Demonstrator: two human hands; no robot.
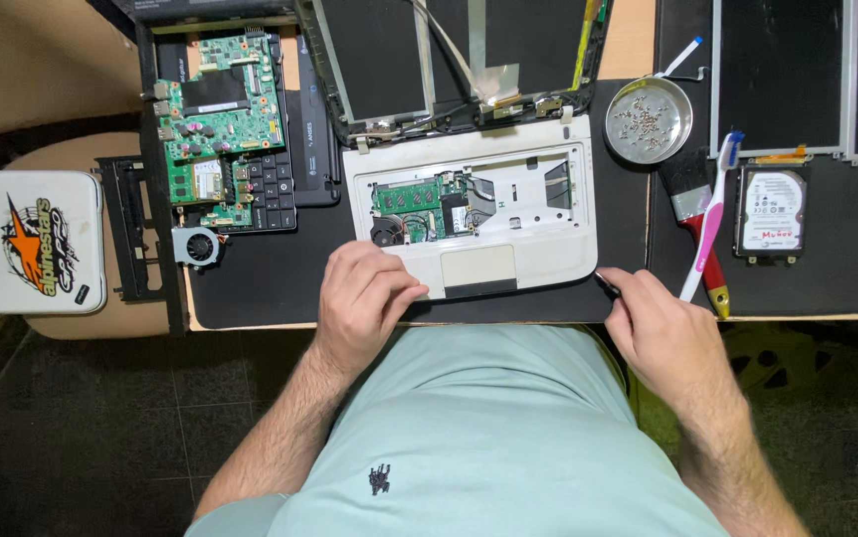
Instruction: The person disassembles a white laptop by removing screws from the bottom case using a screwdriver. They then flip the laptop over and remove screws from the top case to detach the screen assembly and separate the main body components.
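A white laptop base (548,244) lies opened on the black mat, its green board and small fan exposed, with the detached screen frame (449,60) leaning behind it. My left hand (364,298) rests on the laptop's front left corner beside the touchpad (478,267), fingers curled, holding nothing that I can see. My right hand (663,333) sits at the mat's front edge to the right of the laptop, closed around a thin dark tool (606,283) whose tip points toward the laptop's right corner.
A round metal dish of screws (648,119), a paintbrush (697,209), a toothbrush (712,214) and a hard drive (771,211) lie to the right. A green motherboard (215,119), a keyboard and a loose fan (197,246) are at left. A white case (41,239) sits on a stool.
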